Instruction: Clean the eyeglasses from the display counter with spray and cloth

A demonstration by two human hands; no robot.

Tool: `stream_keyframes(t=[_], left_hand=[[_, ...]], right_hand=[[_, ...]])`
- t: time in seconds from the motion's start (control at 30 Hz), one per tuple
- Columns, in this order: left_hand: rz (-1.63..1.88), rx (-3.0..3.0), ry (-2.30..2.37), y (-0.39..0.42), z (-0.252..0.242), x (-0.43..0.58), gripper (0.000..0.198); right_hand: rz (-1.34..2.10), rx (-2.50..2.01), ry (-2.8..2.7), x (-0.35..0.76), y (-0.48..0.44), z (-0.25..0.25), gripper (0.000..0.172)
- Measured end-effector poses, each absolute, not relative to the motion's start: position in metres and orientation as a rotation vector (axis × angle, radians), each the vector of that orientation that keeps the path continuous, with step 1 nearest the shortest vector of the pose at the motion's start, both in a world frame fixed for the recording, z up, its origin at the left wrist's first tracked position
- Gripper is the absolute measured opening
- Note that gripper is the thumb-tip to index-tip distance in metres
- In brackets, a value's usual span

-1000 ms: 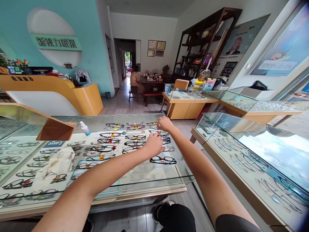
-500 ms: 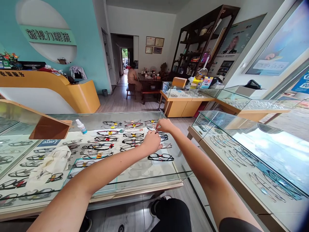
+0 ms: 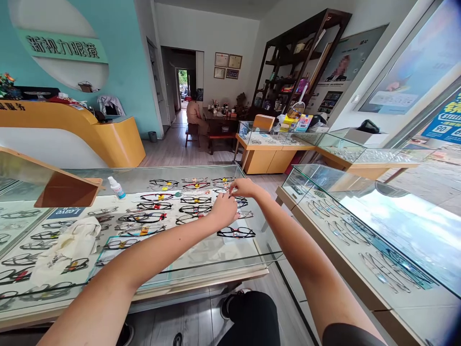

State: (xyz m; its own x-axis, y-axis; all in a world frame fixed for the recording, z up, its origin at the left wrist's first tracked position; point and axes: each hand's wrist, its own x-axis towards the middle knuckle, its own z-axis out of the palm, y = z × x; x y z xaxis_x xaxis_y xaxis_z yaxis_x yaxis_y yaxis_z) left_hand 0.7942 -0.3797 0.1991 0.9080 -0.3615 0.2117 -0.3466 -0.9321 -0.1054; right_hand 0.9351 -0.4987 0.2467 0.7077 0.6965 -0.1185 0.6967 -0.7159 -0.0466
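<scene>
Both hands meet over the right end of the glass display case (image 3: 248,269), which holds rows of eyeglasses. My left hand (image 3: 224,211) is closed, its fingers curled at a dark-framed pair of eyeglasses that they mostly hide. My right hand (image 3: 243,188) pinches at the same pair from the far side, fingertips close to the left hand's. Just in front of the hands lies a pair of black-framed glasses (image 3: 236,232) with clear lenses. To their left sit black-framed glasses with a yellow tag (image 3: 196,200) and several more frames in columns.
A white spray bottle (image 3: 116,188) stands at the back left, and a white cloth (image 3: 70,247) lies on the glass nearer to me. A wooden-edged stand (image 3: 68,192) is at far left. Another display case (image 3: 338,230) runs along the right. A person (image 3: 193,114) sits at a far table.
The view has turned slightly to the right, so everything shifts left a little. Both hands stay together over the same spot, with only slight finger movement.
</scene>
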Motion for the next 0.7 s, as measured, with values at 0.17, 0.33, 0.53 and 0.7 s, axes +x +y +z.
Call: stream_keyframes(t=[0.17,0.33,0.53,0.7], left_hand=[[-0.344,-3.020,0.560,-0.383,0.201,0.795,0.047],[-0.350,-3.035,0.562,-0.384,0.201,0.796,0.042],[-0.372,-3.065,0.529,-0.386,0.199,0.797,0.041],[-0.419,-3.123,0.480,-0.384,0.198,0.798,0.032]], right_hand=[[-0.253,2.854,1.215,0.931,-0.506,0.248,0.023],[-0.178,2.834,1.222,0.925,-0.502,0.245,0.020],[-0.043,2.912,1.218,0.914,-0.503,0.247,0.020],[0.154,3.084,1.171,0.904,-0.525,0.258,0.028]])
